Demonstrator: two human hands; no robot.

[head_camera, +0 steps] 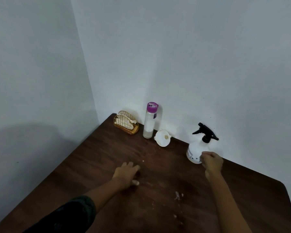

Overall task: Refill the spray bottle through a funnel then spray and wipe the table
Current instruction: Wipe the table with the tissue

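Note:
A white spray bottle [194,148] with a black trigger head stands at the back right of the dark wooden table [91,165], near the wall. My right hand [211,161] has its fingers curled round the bottle's lower right side. A white funnel [162,138] lies on its side to the left of the spray bottle. Left of the funnel stands a tall clear water bottle [149,125] with a purple cap, closed. My left hand [127,174] rests palm down on the middle of the table, fingers stretched forward, holding nothing.
A gold wire holder with white napkins [126,123] sits in the far corner by the walls. Small white splashes and specks [177,196] lie on the tabletop in front of me, between my arms. Walls close the table at the back and left.

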